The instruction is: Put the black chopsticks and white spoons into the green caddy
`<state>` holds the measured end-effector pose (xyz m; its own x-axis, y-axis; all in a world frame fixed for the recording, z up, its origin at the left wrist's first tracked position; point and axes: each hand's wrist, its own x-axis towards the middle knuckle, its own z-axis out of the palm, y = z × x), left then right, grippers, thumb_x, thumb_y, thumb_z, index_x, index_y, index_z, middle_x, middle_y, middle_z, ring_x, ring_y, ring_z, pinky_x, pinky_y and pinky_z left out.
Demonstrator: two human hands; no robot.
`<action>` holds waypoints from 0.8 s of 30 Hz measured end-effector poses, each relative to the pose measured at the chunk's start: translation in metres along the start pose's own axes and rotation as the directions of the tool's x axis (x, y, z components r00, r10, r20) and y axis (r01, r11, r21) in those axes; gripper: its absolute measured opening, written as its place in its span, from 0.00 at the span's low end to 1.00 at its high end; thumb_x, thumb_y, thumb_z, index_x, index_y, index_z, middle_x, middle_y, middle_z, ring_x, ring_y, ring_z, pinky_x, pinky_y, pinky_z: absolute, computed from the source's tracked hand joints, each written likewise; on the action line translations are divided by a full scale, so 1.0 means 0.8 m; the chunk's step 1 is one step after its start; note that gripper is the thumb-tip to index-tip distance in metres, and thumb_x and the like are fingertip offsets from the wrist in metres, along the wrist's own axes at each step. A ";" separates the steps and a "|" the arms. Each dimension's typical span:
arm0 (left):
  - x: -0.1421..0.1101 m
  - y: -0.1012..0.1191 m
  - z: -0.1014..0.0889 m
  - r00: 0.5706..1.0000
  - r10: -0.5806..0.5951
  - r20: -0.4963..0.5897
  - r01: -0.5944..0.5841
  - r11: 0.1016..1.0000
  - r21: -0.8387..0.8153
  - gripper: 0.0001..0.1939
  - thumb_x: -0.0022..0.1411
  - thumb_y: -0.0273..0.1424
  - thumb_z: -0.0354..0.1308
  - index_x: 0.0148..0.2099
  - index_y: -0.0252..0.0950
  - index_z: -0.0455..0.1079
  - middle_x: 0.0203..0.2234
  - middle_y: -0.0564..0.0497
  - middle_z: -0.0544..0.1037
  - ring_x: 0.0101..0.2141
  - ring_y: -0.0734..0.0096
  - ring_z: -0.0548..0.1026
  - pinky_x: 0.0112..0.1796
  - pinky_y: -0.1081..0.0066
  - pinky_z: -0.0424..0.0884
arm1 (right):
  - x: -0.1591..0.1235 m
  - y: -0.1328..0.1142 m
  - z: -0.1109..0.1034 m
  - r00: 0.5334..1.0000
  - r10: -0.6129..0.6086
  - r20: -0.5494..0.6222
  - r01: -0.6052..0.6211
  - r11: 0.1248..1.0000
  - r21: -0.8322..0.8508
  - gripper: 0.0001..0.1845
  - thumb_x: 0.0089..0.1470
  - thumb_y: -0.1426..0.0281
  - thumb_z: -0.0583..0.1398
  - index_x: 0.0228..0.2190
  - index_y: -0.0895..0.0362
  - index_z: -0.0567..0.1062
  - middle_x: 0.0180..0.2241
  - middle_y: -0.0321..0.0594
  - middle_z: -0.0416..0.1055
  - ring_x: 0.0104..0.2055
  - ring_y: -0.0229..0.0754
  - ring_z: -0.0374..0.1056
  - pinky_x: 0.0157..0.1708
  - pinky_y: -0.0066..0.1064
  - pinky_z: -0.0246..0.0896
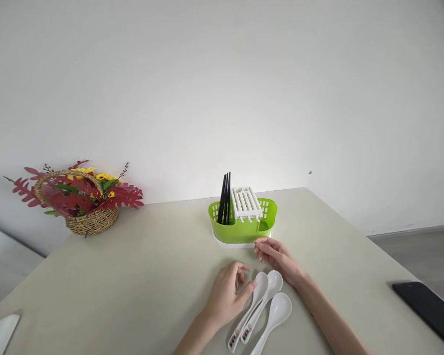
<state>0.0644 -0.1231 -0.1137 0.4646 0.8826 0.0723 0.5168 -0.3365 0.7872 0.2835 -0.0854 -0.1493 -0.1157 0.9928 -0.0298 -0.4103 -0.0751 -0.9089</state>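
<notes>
Three white spoons (280,309) lie on the table in front of me, bowls pointing away. My left hand (229,293) is over the left side of the spoons, fingers bent and thumb apart, its thumb tip by the bowl of the leftmost spoon (261,284). Beyond them stands a green utensil holder (225,234) on a white base tray (222,243). Several black chopsticks (224,202) stand in its left part, and a white slotted rack with hooks (246,203) spans its middle. My right hand (276,256), fingers loosely curved, is at the tray's front right edge; contact is unclear.
A wicker basket (91,223) of red leaves and yellow flowers stands at the back left, near the wall (192,98). A black phone (429,310) lies at the right table edge. Part of a white object (2,333) shows at the lower left.
</notes>
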 end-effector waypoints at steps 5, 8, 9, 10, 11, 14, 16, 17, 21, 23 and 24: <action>0.014 0.014 0.023 0.998 -0.031 -0.059 0.036 0.995 0.093 0.23 0.51 0.50 0.70 0.43 0.42 0.73 0.32 0.50 0.77 0.36 0.59 0.74 0.42 0.61 0.68 | 0.000 0.003 -0.003 1.000 0.005 -0.029 -0.005 1.000 -0.017 0.21 0.49 0.53 0.73 0.38 0.54 0.82 0.33 0.39 0.75 0.32 0.40 0.66 0.37 0.35 0.63; 0.016 0.020 0.035 0.993 -0.055 -0.109 0.069 0.988 0.137 0.23 0.43 0.48 0.74 0.37 0.43 0.73 0.31 0.51 0.77 0.36 0.57 0.74 0.43 0.59 0.67 | 0.000 0.004 -0.004 1.000 0.001 -0.024 -0.001 1.000 -0.002 0.20 0.50 0.54 0.72 0.39 0.54 0.82 0.33 0.39 0.75 0.33 0.40 0.67 0.37 0.34 0.63; 0.016 0.021 0.037 0.992 -0.056 -0.115 0.072 0.987 0.143 0.21 0.43 0.47 0.74 0.35 0.42 0.73 0.31 0.50 0.78 0.37 0.56 0.75 0.44 0.58 0.66 | -0.001 0.003 -0.004 1.000 -0.002 -0.023 0.002 1.000 0.000 0.19 0.51 0.54 0.72 0.39 0.54 0.82 0.34 0.39 0.75 0.33 0.40 0.67 0.37 0.34 0.63; 0.015 0.021 0.039 0.992 -0.054 -0.116 0.070 0.987 0.145 0.20 0.43 0.46 0.74 0.34 0.42 0.73 0.31 0.50 0.78 0.38 0.55 0.75 0.45 0.57 0.66 | -0.001 0.003 -0.004 1.000 -0.004 -0.022 0.004 1.000 0.000 0.19 0.51 0.55 0.72 0.39 0.54 0.82 0.34 0.40 0.75 0.34 0.40 0.67 0.38 0.34 0.63; 0.015 0.021 0.040 0.992 -0.052 -0.115 0.068 0.987 0.144 0.19 0.44 0.45 0.74 0.33 0.42 0.73 0.31 0.49 0.79 0.39 0.53 0.75 0.45 0.56 0.65 | -0.001 0.003 -0.004 1.000 -0.003 -0.023 0.003 1.000 -0.002 0.19 0.51 0.55 0.72 0.39 0.54 0.82 0.34 0.40 0.75 0.34 0.40 0.67 0.38 0.34 0.64; 0.013 0.019 0.039 0.991 -0.048 -0.121 0.065 0.988 0.138 0.17 0.46 0.44 0.73 0.32 0.41 0.73 0.29 0.48 0.78 0.38 0.54 0.75 0.45 0.56 0.65 | -0.001 0.002 -0.004 1.000 0.004 -0.028 -0.004 1.000 -0.012 0.19 0.51 0.54 0.72 0.38 0.54 0.82 0.34 0.39 0.75 0.34 0.40 0.67 0.38 0.34 0.63; 0.010 0.019 0.035 0.991 -0.057 -0.121 0.072 0.989 0.129 0.15 0.48 0.43 0.72 0.32 0.41 0.73 0.29 0.49 0.77 0.36 0.56 0.74 0.43 0.58 0.67 | -0.001 0.002 -0.004 1.000 0.007 -0.031 -0.008 1.000 -0.014 0.19 0.51 0.54 0.72 0.38 0.54 0.82 0.34 0.39 0.76 0.34 0.40 0.67 0.39 0.34 0.63; 0.009 0.019 0.031 0.992 -0.064 -0.113 0.077 0.990 0.119 0.15 0.48 0.43 0.72 0.33 0.41 0.74 0.30 0.49 0.78 0.35 0.58 0.74 0.42 0.59 0.68 | -0.001 0.003 -0.005 0.999 0.009 -0.033 -0.009 1.000 -0.015 0.19 0.50 0.54 0.73 0.38 0.54 0.82 0.34 0.39 0.76 0.34 0.41 0.67 0.39 0.34 0.63; -0.005 0.024 0.000 0.994 -0.086 -0.070 0.090 0.994 0.056 0.16 0.53 0.44 0.68 0.41 0.43 0.79 0.38 0.48 0.80 0.31 0.65 0.75 0.33 0.67 0.70 | 0.001 0.004 -0.005 0.999 0.010 -0.040 -0.011 1.000 -0.017 0.21 0.49 0.53 0.73 0.38 0.54 0.82 0.34 0.40 0.76 0.34 0.41 0.68 0.38 0.34 0.64; -0.013 0.028 -0.027 0.992 -0.094 -0.082 0.097 0.994 0.039 0.15 0.57 0.45 0.66 0.42 0.43 0.79 0.34 0.51 0.81 0.28 0.68 0.74 0.31 0.69 0.69 | 0.002 0.005 -0.005 0.999 0.009 -0.032 -0.010 1.000 -0.009 0.21 0.50 0.53 0.73 0.38 0.54 0.82 0.34 0.40 0.76 0.34 0.41 0.68 0.38 0.34 0.64; -0.016 0.031 -0.043 0.990 -0.096 -0.105 0.099 0.995 0.030 0.14 0.59 0.46 0.65 0.41 0.43 0.79 0.31 0.52 0.81 0.27 0.69 0.74 0.30 0.70 0.69 | 0.002 0.005 -0.005 1.000 0.010 -0.025 -0.010 1.000 -0.007 0.21 0.50 0.53 0.73 0.38 0.54 0.82 0.34 0.40 0.76 0.34 0.41 0.68 0.38 0.34 0.64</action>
<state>0.0465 -0.1318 -0.0746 0.3348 0.9403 0.0606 0.5820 -0.2570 0.7715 0.2853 -0.0835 -0.1549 -0.0973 0.9940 -0.0495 -0.4026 -0.0848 -0.9115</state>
